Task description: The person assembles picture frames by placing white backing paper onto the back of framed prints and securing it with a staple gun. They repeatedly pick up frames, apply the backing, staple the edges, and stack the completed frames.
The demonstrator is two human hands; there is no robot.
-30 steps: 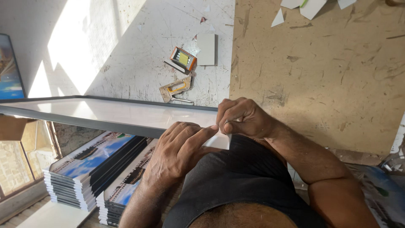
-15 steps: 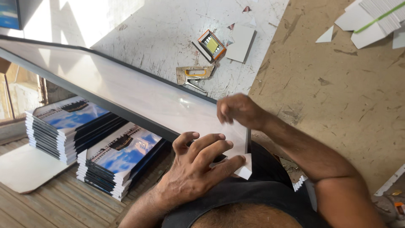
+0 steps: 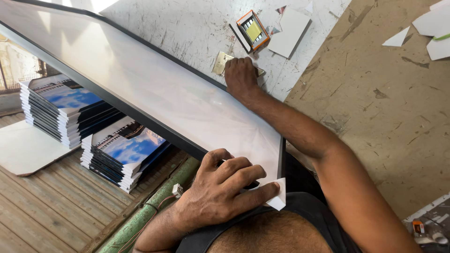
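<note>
A large white panel in a thin black frame [image 3: 140, 89] lies tilted across the worktable and out over its edge. My left hand [image 3: 225, 187] grips the frame's near corner, the fingers curled over the black edge and a white corner piece [image 3: 277, 199]. My right hand [image 3: 241, 75] is stretched out past the panel's far edge and rests on a small brass-coloured tool [image 3: 221, 63] on the white tabletop. An orange and black box of small metal pieces [image 3: 253, 30] lies just beyond it.
Two stacks of black-edged picture boards [image 3: 56, 107] [image 3: 124, 152] stand on the wooden floor at left, beside a pale flat board [image 3: 23, 150]. A green pipe [image 3: 154, 206] runs under the table edge. Brown board [image 3: 375, 93] covers the right, with white card scraps [image 3: 431, 28] on it.
My right hand left the frame's near corner and reached out to the small tool on the table. The left hand stayed on the corner. The view swung so the panel lies more diagonally.
</note>
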